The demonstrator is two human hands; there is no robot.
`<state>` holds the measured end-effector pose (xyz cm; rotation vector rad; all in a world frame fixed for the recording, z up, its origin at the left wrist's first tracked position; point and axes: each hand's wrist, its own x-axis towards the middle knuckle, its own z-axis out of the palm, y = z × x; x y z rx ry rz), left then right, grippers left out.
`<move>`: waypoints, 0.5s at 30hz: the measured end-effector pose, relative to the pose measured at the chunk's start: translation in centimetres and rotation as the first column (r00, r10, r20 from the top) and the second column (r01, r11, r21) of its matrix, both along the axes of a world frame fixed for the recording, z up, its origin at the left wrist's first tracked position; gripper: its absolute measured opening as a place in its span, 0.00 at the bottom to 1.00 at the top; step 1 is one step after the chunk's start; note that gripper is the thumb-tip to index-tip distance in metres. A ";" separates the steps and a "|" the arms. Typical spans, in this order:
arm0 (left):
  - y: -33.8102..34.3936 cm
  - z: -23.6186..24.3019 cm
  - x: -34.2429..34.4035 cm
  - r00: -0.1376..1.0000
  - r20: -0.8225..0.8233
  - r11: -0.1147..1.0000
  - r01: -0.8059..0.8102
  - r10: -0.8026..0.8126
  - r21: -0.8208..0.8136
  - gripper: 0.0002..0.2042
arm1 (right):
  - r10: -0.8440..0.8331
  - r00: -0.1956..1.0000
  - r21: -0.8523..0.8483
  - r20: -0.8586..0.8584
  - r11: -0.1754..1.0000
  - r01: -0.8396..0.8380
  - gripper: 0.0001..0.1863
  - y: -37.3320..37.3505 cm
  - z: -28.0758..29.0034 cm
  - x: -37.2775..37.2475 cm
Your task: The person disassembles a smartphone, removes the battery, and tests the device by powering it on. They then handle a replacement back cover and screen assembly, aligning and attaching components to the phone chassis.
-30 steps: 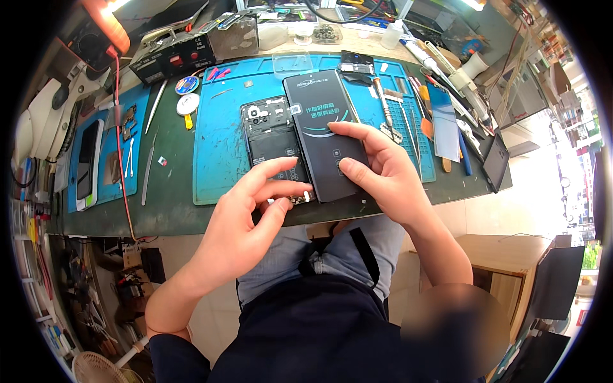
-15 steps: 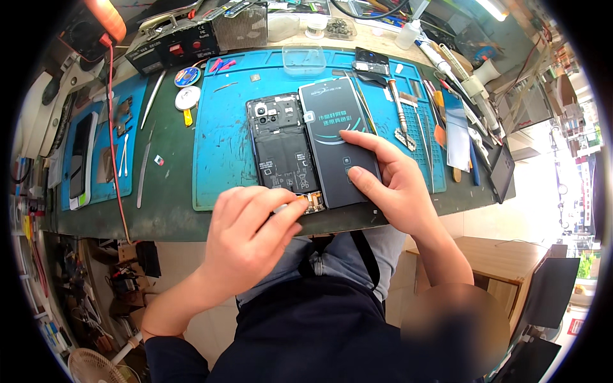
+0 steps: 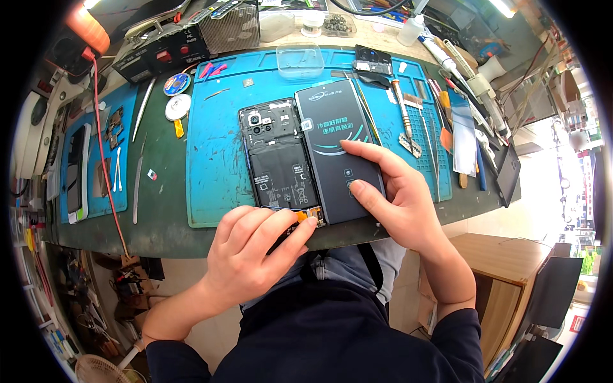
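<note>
An opened phone (image 3: 276, 159) lies on the blue mat, its inside facing up with camera lenses and a black battery exposed. Against its right side rests a dark phone screen panel (image 3: 332, 137) with a printed film. My left hand (image 3: 252, 246) is bent over the phone's lower end, fingers closed at a small orange flex cable (image 3: 301, 217) beside a fingertip. Part of the phone's lower left corner is hidden under that hand. My right hand (image 3: 399, 198) grips the panel's right side, with thumb and index finger on its face; the other fingers are mostly out of sight.
A clear plastic box (image 3: 300, 62) stands at the mat's far edge. Right of the panel lie a screwdriver (image 3: 402, 105), tweezers and brushes. Solder reels (image 3: 177, 106) are on the left, near another phone (image 3: 78, 172). A power supply unit (image 3: 163, 54) stands far left.
The view has shifted slightly, so the bench sits lower in it. My left fingertips have moved a little at the phone's lower end, showing more of the orange cable. My right hand keeps its hold.
</note>
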<state>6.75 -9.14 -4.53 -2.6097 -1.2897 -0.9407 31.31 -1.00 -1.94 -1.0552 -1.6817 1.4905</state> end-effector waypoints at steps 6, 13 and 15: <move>0.1 0.2 0.3 0.999 -0.001 0.999 -0.051 0.051 0.013 0.16 | 0.007 1.000 -0.006 -0.002 1.000 -0.007 0.26 0.1 -0.1 0.0; 0.2 0.1 0.5 0.999 0.001 0.998 -0.054 0.054 0.032 0.15 | -0.044 0.999 0.058 -0.013 0.997 0.045 0.24 0.0 -0.6 -0.1; 0.3 0.0 0.3 0.999 -0.008 0.998 -0.046 0.046 0.045 0.15 | -0.048 0.999 0.077 -0.006 0.996 0.049 0.24 0.0 -0.6 -0.1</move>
